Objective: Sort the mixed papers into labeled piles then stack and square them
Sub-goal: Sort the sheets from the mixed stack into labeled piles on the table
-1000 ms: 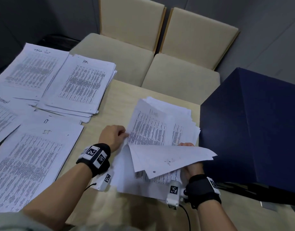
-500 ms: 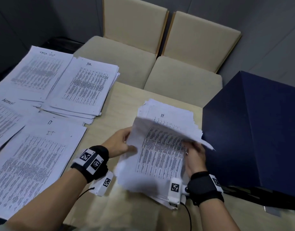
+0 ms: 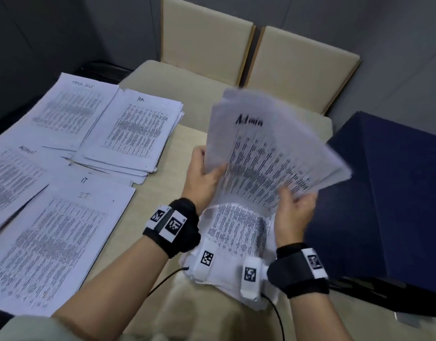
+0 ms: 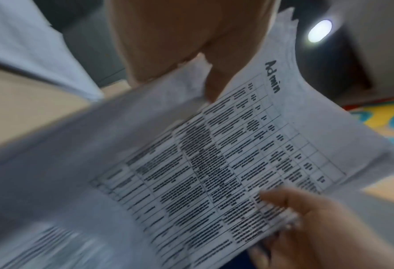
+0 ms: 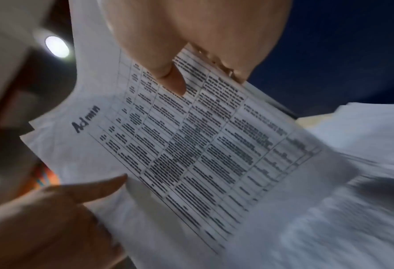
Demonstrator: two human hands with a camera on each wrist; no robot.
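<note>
**Admin sheaf lifted, sorting in hand**

While four labelled piles already lie on the bench (image 3: 162, 153), the sorting step looks to be mid-way: a sheaf of papers (image 3: 268, 156) headed "Admin" is raised off the unsorted heap (image 3: 236, 232) and held tilted in the air at about one o'clock from the wrists. By my reading, the next move calls for carrying this sheaf across to the pile marked Admin (image 3: 12, 173) at nine o'clock, and laying it down with its edges in line, since squaring comes later.

The largest spread is the sorted set: a Task List pile (image 3: 71, 109) at ten o'clock, an HR pile (image 3: 135, 134) just beside it and overlapping its edge, and an IT pile (image 3: 54, 232) at eight o'clock, nearest the person. The unsorted heap sits at six o'clock under the wrists, ragged at its edges, close beside a dark blue box (image 3: 384, 198) at three o'clock.

The raised sheaf is several sheets thick, fanned and unevenly aligned, bowed along its length, and printed with a dense ruled table; motion blur softens its far corner.

The left hand (image 3: 202, 175) grips the sheaf's left edge, thumb over the front. The right hand (image 3: 295, 205) pinches its lower right edge, thumb on the printed face and fingers behind.
</note>
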